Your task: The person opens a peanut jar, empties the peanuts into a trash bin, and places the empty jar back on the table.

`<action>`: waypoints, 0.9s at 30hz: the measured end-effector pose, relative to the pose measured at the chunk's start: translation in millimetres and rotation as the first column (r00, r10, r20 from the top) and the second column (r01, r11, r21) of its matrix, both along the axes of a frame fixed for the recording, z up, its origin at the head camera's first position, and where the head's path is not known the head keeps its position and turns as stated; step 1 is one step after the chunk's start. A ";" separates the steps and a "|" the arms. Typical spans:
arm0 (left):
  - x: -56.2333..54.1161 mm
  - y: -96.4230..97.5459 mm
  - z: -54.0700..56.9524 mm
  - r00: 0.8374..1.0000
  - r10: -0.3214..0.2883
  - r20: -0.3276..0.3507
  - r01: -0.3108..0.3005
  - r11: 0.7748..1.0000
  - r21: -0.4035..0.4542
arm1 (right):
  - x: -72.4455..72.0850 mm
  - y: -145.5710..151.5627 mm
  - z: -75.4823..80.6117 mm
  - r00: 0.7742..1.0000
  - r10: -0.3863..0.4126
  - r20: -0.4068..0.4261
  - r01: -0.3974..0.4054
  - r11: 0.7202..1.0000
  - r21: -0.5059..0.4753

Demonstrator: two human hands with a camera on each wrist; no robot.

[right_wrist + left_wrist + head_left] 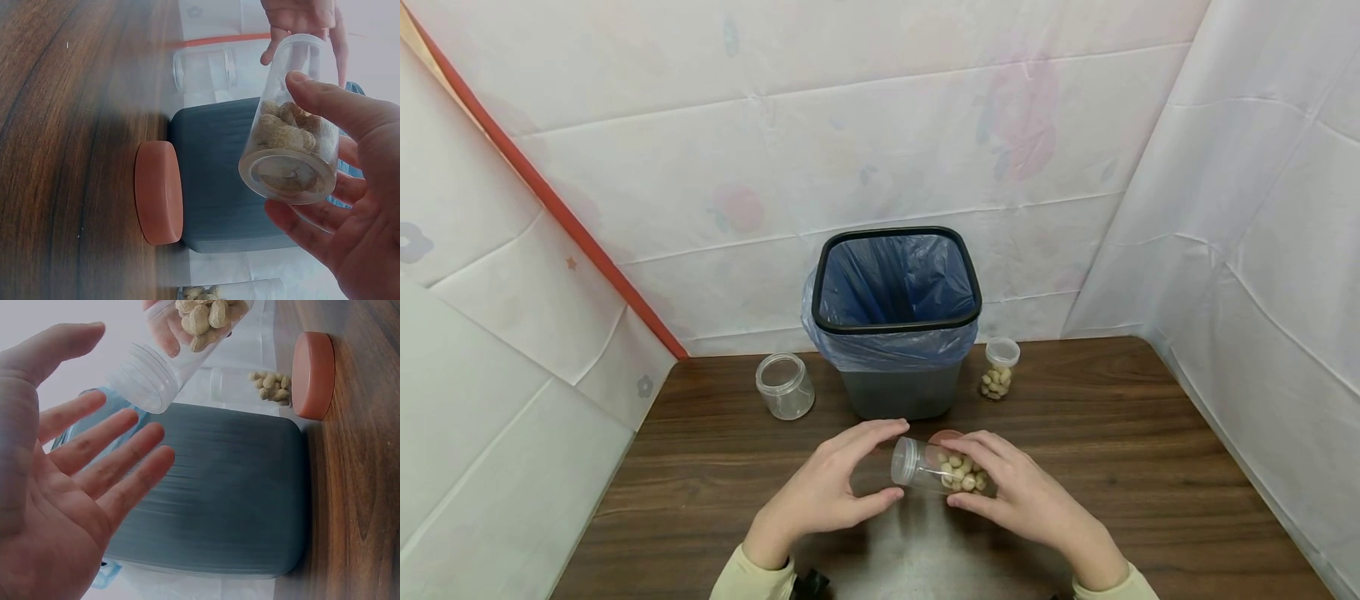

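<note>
My right hand [1022, 496] grips a clear plastic jar [927, 465] by its base end, above the table. Pale nuts [286, 130], like peanuts in shells, lie near the jar's base. The jar is tipped on its side, its threaded neck [147, 378] towards my left hand [820, 487]. That hand holds nothing; its fingers are extended and the thumb stands apart, with a gap to the neck. Behind the jar, a reddish round lid [312, 376] rests on the table, partly hidden in the head view.
A grey bin [904, 393] with a blue liner [895, 348] and black rim stands beyond my hands. Left of it is a clear wide jar [786, 388]. To its right stands a smaller jar [1000, 367] of similar nuts, with a whitish top. White sheeting [865, 150] hangs behind.
</note>
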State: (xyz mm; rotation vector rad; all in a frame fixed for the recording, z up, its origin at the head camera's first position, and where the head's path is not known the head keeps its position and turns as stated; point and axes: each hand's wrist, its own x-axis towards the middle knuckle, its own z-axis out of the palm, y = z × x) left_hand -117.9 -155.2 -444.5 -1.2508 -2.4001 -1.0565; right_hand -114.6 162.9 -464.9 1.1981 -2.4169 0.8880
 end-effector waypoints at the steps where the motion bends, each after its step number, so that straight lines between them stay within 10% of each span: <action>1: -0.1 -0.1 0.0 1.000 -0.008 -0.012 0.008 1.000 0.001 | 0.0 0.0 0.0 1.000 0.002 -0.001 -0.002 1.000 -0.001; 27: -1.5 1.0 -1.2 0.994 -0.056 -0.090 0.053 0.998 -0.036 | -0.4 0.6 0.0 0.999 0.009 0.032 -0.009 1.000 0.001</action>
